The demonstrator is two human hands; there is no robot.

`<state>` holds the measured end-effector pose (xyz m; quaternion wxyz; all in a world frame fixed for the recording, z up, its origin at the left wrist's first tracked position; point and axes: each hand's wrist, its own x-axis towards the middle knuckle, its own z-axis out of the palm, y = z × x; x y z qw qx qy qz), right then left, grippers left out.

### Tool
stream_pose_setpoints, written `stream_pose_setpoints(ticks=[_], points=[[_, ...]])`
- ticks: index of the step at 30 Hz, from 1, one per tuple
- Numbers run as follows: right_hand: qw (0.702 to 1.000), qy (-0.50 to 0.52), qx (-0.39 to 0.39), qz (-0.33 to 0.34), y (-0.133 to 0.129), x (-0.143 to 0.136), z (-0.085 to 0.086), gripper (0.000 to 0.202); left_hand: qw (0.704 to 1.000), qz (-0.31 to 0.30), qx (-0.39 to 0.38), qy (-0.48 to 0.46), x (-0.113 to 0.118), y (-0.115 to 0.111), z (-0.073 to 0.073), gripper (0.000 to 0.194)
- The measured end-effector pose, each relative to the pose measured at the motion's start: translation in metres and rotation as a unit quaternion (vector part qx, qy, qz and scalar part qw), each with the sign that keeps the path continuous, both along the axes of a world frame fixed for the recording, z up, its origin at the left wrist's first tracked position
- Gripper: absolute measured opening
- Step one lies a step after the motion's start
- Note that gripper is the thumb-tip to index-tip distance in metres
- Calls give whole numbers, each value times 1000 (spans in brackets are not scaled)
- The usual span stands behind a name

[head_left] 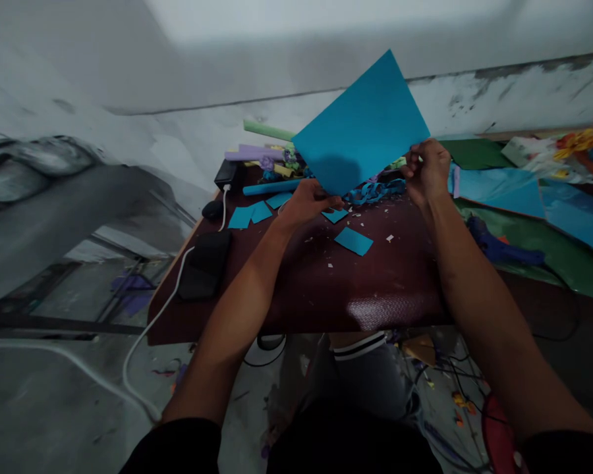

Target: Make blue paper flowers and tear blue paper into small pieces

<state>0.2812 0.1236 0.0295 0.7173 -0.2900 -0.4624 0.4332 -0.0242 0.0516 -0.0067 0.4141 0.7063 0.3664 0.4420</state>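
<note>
A large blue sheet of paper (363,128) is held up at an angle above the dark red table (296,289). My right hand (429,172) pinches its right corner. At the lower corner of the sheet, my left hand (307,205) is closed on its edge, with the thumb and fingers partly hidden. Below the sheet lies a small blue paper piece (354,241), and another small piece (335,215) is next to my left fingers. Several more small blue pieces (250,214) lie to the left of my left hand.
A blue glue gun (504,245) rests on green sheeting (568,266) at right. Curled blue strips (378,191) and paper rolls (261,153) lie at the back. A black box (205,263) and a white cable (153,316) are at left.
</note>
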Motion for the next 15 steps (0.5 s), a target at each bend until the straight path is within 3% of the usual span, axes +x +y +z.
stream_pose_setpoints(ticks=[9, 15], points=[[999, 16, 25, 19, 5, 10, -2, 72, 998, 56, 7, -6, -5, 6, -8, 46], [994, -23, -23, 101, -17, -14, -4, 63, 996, 77, 39, -2, 2, 10, -13, 40]])
